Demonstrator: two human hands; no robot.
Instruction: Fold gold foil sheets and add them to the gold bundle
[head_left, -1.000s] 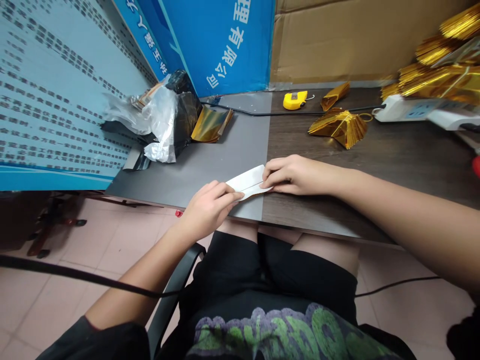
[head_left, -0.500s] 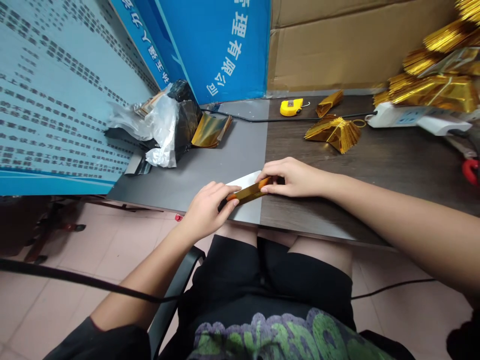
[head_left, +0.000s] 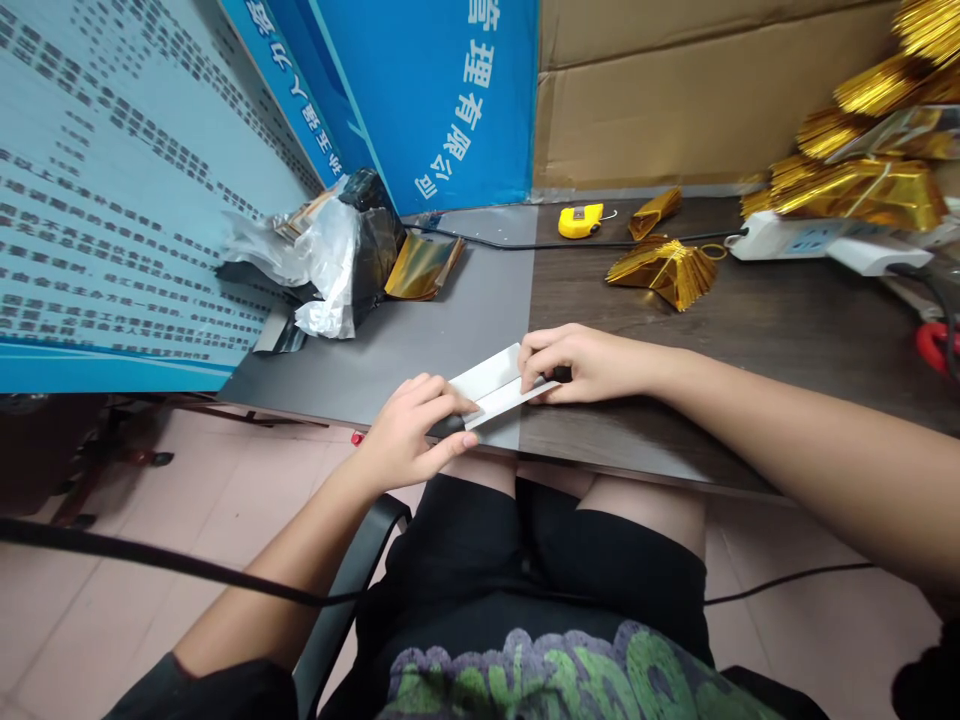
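Observation:
A sheet of foil paper (head_left: 486, 378), white side up with a lengthwise crease, lies slantwise at the table's front edge. Its near strip stands raised along the crease. My left hand (head_left: 416, 425) is at the sheet's left end, fingertips on the white face and thumb at the near edge. At the other end, my right hand (head_left: 574, 362) pinches the raised strip, fingers on top and thumb beneath. Beyond my right hand lies a fanned bundle of gold foil paper (head_left: 664, 272), tied in the middle. The gold face of the sheet is hidden.
A yellow tape measure (head_left: 580, 220) and a small folded gold piece (head_left: 655, 213) lie at the back. Left are a crumpled plastic bag (head_left: 334, 255) and stacked gold sheets (head_left: 424, 266). Right are a power strip (head_left: 784, 238), several gold bundles (head_left: 862, 190) and a red-handled tool (head_left: 932, 345).
The gold strip that faced me between both hands has turned down, and its white side now shows. My left thumb has moved slightly lower, off the gold face.

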